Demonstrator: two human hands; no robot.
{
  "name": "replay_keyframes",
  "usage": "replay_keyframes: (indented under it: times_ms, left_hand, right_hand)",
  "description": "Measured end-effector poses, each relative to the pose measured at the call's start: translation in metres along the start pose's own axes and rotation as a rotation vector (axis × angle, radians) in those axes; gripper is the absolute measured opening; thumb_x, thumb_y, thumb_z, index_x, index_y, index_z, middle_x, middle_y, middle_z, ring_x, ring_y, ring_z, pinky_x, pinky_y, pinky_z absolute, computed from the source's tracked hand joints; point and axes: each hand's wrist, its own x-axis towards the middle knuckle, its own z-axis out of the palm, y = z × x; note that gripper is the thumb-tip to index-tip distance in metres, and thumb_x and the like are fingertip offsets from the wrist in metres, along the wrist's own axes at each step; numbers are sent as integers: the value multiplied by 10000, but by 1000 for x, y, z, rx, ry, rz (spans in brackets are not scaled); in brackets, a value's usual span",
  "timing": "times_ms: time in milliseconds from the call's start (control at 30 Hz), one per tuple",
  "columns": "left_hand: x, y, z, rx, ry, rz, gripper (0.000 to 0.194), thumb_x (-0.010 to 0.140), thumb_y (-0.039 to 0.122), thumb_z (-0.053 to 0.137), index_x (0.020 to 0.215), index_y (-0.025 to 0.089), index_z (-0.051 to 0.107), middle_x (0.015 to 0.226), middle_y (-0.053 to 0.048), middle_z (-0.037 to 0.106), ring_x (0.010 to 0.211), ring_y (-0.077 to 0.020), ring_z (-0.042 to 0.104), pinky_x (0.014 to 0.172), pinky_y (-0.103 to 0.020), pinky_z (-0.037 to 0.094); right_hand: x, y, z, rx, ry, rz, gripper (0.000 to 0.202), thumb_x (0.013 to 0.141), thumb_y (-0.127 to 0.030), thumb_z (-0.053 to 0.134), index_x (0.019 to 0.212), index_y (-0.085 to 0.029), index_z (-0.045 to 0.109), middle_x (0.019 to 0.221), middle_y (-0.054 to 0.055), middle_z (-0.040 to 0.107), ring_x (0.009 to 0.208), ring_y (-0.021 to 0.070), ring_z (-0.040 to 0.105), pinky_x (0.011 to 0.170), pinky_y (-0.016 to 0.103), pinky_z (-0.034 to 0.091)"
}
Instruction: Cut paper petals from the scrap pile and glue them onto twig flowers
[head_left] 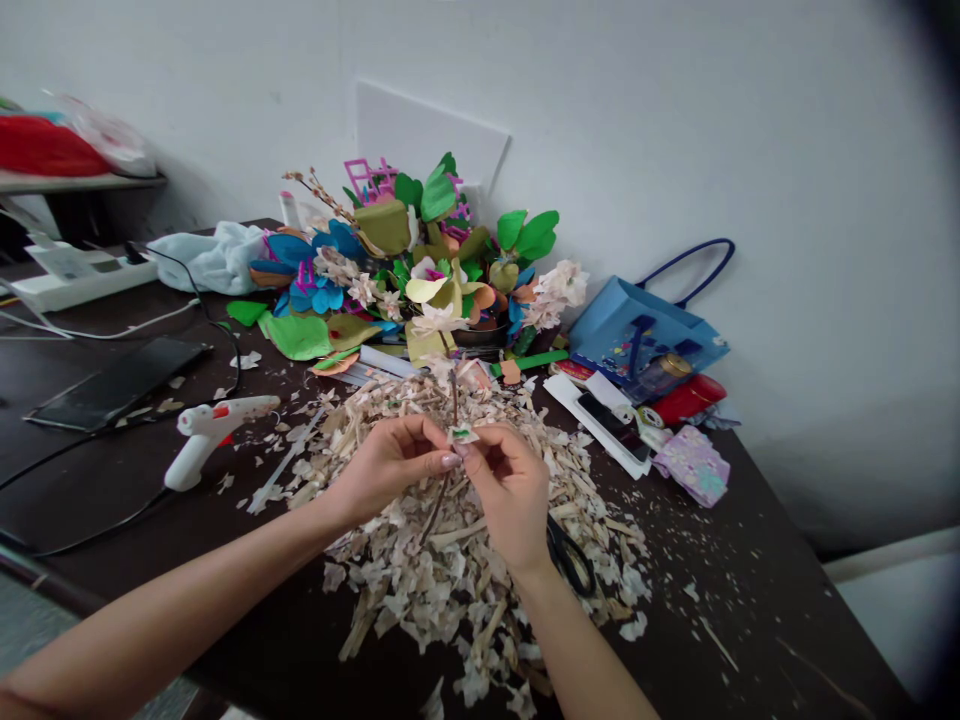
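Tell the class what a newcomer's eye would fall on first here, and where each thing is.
First, probably the bright heap of craft flowers at the back of the table, near the wall. Next, the pale pile of scraps in the middle, with the hands meeting above it at a thin brown stem. Then the blue bag, back right.

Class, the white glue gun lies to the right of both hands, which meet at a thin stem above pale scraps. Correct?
Wrong side: the head view shows the white glue gun to the left of both the left hand and right hand. The rest stands.
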Motion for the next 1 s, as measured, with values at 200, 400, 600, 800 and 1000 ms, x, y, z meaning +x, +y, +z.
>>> replay_keyframes:
  times_ms: [200, 400, 600, 800, 1000]
  left_hand:
    - [1, 2, 0, 0, -13, 3, 153, 698, 173, 766, 723, 113, 628, 700, 4, 649, 649, -70, 586, 620, -159, 451]
    - [1, 1, -1, 5, -2, -7, 177, 687, 193, 774, 713, 114, 618, 694, 3, 642, 634, -77, 582, 617, -174, 456]
    - [1, -1, -2, 16, -4, 6, 185, 694, 205, 770, 728, 111, 615, 704, -2, 639, 633, -77, 576, 611, -174, 455]
    - [0, 0, -2, 36, -14, 7, 178, 702, 200, 765, 727, 109, 613, 707, -9, 640, 633, -82, 574, 611, -185, 458]
    - [1, 2, -3, 52, -30, 11, 184, 677, 174, 782, 697, 108, 612, 659, 8, 625, 604, -73, 556, 584, -172, 432]
  right_hand:
    - [0, 0, 0, 14, -10, 9, 69, 849, -192, 590, 782, -204, 586, 741, -20, 510, 643, 120, 475, 566, 242, 383]
    - [0, 0, -1, -1, -13, -10, 75, 844, -172, 588, 774, -198, 594, 742, -15, 517, 657, 126, 487, 576, 246, 389]
    - [-1, -1, -1, -34, -11, -30, 75, 851, -177, 578, 784, -198, 604, 757, -4, 533, 677, 138, 506, 586, 260, 399]
    - [-2, 0, 0, -43, -8, -28, 86, 855, -183, 564, 779, -202, 597, 757, 6, 534, 693, 150, 512, 590, 269, 408]
    - [-3, 1, 0, -22, -8, -40, 95, 848, -171, 572, 759, -203, 580, 748, -4, 512, 659, 137, 481, 563, 256, 385]
